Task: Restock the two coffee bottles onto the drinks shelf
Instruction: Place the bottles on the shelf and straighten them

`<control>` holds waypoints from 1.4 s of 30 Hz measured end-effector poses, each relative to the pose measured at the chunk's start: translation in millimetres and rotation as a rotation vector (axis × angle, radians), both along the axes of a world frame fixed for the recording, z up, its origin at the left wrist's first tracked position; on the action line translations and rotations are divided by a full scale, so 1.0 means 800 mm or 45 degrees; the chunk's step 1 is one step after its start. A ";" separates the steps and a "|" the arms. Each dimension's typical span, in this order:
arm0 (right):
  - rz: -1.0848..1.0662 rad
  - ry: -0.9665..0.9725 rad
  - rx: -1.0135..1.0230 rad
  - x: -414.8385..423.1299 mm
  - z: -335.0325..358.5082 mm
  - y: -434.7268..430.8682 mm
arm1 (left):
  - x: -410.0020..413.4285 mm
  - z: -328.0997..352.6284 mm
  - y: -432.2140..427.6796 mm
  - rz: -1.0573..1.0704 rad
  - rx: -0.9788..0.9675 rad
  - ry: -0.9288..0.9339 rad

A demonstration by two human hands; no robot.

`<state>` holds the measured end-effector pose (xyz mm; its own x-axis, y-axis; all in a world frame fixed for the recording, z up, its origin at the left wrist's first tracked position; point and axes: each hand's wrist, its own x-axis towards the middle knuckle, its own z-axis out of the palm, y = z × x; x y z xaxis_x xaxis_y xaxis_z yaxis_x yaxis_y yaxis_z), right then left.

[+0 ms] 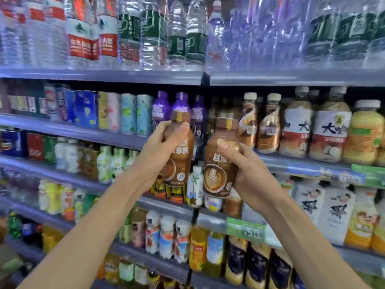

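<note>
Here, left hand (166,140) gripping a brown coffee bottle (179,151), label partly hidden, reading "拿铁", right hand (241,163) clasping a second coffee bottle (218,163) with latte-art picture, both raised before the blurred drinks shelf (291,161), purple bottles (181,103) behind.

Left hand (166,140) covers upper label of left coffee bottle (179,151); right hand (245,170) hides right side of right coffee bottle (218,163). Water bottles (129,32) on top shelf cut off by upper edge, blurred. Price tag (245,229) print unreadable.
</note>
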<state>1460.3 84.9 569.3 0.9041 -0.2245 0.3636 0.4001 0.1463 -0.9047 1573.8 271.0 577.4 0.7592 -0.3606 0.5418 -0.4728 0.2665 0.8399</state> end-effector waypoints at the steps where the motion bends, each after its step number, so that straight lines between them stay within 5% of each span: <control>1: -0.009 -0.020 0.012 0.017 0.009 0.003 | 0.017 0.011 0.000 -0.018 -0.002 0.005; 10: -0.100 -0.111 -0.095 0.100 0.061 -0.010 | 0.110 0.079 -0.031 -0.156 -0.045 -0.020; 27: -0.166 -0.293 -0.099 0.127 0.087 -0.040 | 0.120 0.090 -0.081 -0.053 0.048 -0.058; 42: -0.631 -0.419 -0.271 0.151 0.102 -0.019 | 0.132 0.085 -0.106 0.099 -0.130 -0.224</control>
